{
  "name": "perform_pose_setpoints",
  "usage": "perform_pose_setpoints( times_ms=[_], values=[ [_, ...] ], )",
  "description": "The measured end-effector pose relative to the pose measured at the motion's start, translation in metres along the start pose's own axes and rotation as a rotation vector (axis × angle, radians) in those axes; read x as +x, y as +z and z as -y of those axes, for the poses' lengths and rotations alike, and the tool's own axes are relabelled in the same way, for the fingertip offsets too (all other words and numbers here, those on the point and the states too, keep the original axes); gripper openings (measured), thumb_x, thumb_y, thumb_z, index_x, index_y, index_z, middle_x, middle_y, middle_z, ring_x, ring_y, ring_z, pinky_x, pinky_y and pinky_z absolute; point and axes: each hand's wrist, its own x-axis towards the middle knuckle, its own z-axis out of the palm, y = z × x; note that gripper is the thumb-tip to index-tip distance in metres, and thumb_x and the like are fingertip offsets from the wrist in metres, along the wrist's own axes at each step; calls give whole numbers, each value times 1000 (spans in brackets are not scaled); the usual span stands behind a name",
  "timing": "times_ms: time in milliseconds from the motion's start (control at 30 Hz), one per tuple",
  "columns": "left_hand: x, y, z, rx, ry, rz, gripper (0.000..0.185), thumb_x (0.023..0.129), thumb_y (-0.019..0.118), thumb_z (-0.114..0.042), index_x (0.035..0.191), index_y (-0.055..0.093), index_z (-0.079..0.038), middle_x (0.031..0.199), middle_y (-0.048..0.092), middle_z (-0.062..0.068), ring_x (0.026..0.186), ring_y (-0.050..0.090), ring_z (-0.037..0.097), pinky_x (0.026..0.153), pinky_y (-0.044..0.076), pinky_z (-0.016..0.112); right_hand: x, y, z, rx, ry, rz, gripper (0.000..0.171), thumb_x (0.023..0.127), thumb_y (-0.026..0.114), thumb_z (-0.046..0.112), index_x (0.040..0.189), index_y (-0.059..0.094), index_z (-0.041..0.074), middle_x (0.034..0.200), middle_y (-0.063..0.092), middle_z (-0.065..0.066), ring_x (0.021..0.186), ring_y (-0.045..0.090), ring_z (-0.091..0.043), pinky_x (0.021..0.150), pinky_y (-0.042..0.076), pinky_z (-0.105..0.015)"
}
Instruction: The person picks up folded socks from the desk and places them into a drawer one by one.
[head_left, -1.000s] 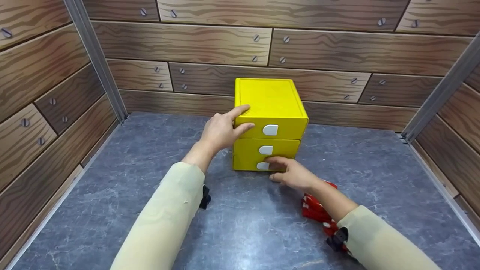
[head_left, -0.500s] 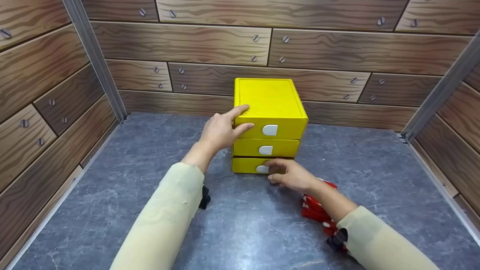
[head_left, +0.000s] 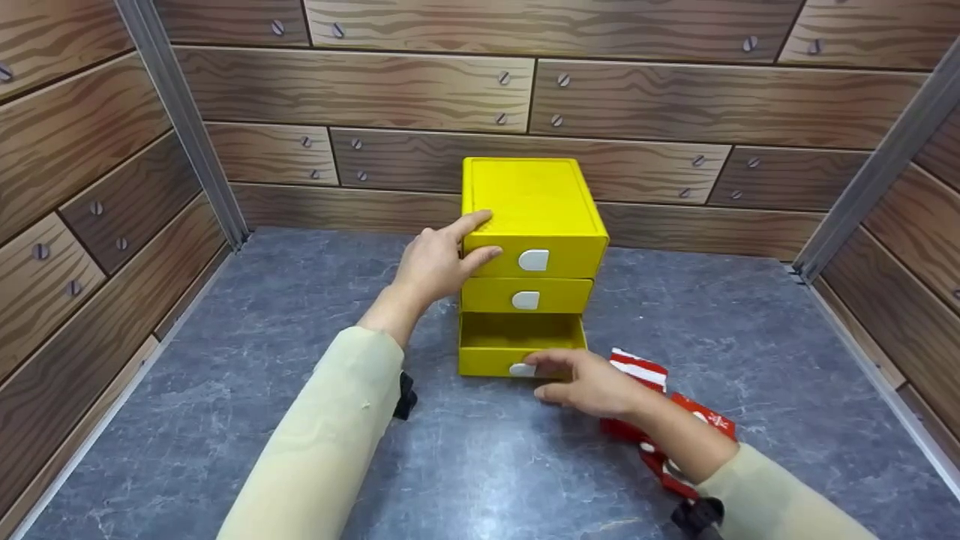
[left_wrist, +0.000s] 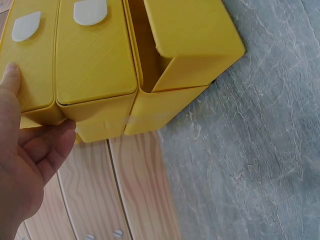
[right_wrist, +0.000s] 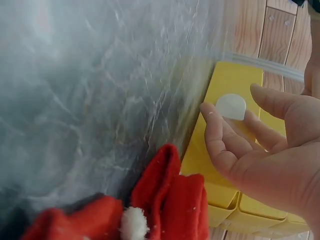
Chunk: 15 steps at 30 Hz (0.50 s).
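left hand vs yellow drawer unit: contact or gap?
Touching. In the head view the left hand rests on the drawer unit, fingers on its top front corner; the left wrist view shows the thumb against its edge.

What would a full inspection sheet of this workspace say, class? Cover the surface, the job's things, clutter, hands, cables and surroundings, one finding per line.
Surface: grey marbled tabletop.
Job's things: yellow three-drawer chest stands at the back; its bottom drawer is pulled out and looks empty, and the two drawers above are closed.
Clutter: red and white fabric item lies beside the right forearm; what it is cannot be told.
Hands: left hand rests on the chest's top left corner; right hand has fingers at the bottom drawer's white handle.
Cables: nothing seen.
Surroundings: wood-plank walls with screws and metal corner posts.
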Motion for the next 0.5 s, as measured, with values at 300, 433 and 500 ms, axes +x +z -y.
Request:
perform_pose_setpoints(
  times_ms=[300,433,500],
  values=[
    [0,0,1,0,10,-10,66,102,64,-58,161,49,-34,82,65,5,78,57,25,82,51,41,-23,8,5,2,15,40,47,100,78,24,144,65,14,140,66,-10,131,60,-33,106,49,-52],
    [0,0,1,-3,9,-10,66,101,64,-58,161,49,-34,78,62,5,75,56,25,81,50,40,-32,11,7,39,27,66,49,100,78,22,145,64,12,143,65,-12,133,59,-33,105,51,-50],
    [0,0,0,-3,10,-10,66,101,65,-58,161,49,-34,76,61,6,74,55,24,80,50,40,-36,13,8,47,32,73,49,99,79,23,145,65,12,143,65,-12,132,59,-33,105,51,-50]
  ],
)
